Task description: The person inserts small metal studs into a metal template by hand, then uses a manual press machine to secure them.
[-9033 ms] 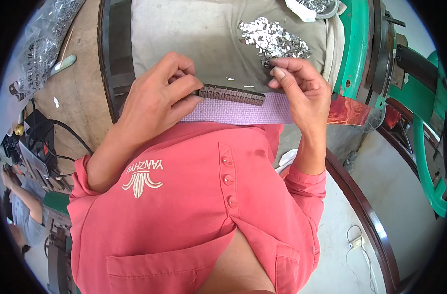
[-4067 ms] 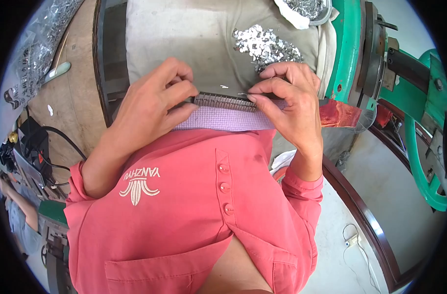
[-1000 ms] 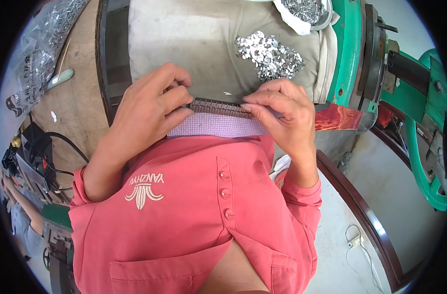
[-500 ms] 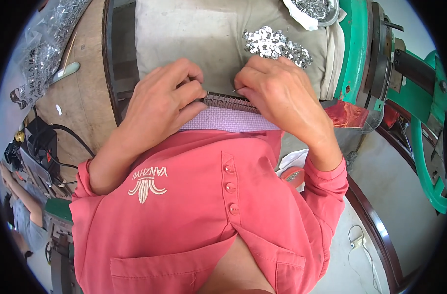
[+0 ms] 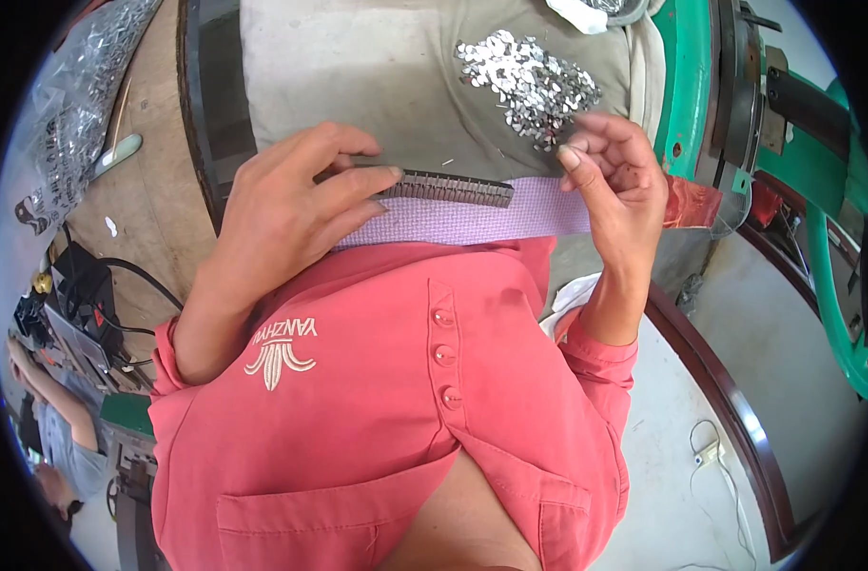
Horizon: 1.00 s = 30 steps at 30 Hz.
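My left hand grips the left end of a dark slotted metal strip, thumb below and fingers above it. A row of small upright teeth or pins runs along the strip. It lies over a purple woven cloth near my lap, its right end free. My right hand is beside the near right edge of a pile of small shiny metal pieces. Its thumb and fingers are curled together; whatever is between them is too small to make out.
A grey-green cloth pad carries the pile, with a tiny pin lying apart. At the far right stands a bowl. Left is a wooden board with a clear plastic bag; right, green machinery. Another person sits far left.
My right hand has left the strip's right end and moved right, turning its palm upward beside the pile. My left hand stays on the strip, whose right end now shows.
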Each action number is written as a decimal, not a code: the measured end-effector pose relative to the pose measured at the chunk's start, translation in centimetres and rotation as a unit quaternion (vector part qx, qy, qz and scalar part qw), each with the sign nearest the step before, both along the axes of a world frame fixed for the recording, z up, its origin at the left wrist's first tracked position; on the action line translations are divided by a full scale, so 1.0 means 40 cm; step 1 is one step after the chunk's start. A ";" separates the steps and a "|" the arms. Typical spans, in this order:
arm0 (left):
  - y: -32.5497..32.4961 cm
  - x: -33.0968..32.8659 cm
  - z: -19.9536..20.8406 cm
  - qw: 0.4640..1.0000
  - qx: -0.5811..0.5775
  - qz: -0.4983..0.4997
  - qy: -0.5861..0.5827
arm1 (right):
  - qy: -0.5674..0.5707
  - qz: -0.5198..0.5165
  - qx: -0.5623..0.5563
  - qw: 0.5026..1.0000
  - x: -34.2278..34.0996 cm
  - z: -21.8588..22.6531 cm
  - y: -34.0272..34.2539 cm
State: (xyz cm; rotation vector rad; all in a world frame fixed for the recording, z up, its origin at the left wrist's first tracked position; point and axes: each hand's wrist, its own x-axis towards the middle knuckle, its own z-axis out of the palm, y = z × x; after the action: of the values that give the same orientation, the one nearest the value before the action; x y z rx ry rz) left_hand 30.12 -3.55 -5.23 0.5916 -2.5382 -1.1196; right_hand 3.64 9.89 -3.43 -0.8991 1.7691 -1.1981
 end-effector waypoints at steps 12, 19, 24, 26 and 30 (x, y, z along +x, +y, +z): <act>0.009 0.006 0.026 0.991 -0.125 -0.044 -0.030 | 0.005 -0.029 0.024 0.999 0.065 -0.028 0.053; 0.010 0.013 0.019 0.995 -0.090 -0.038 -0.001 | 0.216 0.085 0.004 0.973 0.080 -0.019 0.032; 0.007 0.011 -0.002 0.999 -0.010 0.013 0.037 | 0.249 0.077 0.028 0.965 0.096 -0.010 0.031; 0.006 0.010 -0.004 0.998 -0.006 0.032 0.047 | 0.275 0.091 0.005 0.957 0.092 -0.012 0.033; 0.004 0.010 -0.003 0.998 0.023 0.046 0.029 | 0.263 0.091 -0.019 0.960 0.044 -0.008 0.023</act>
State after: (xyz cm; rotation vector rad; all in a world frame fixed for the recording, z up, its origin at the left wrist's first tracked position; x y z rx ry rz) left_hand 30.53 -3.38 -5.36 0.6688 -2.4163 -1.1478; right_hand 5.41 10.83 -3.77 -1.4715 2.0163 -0.9266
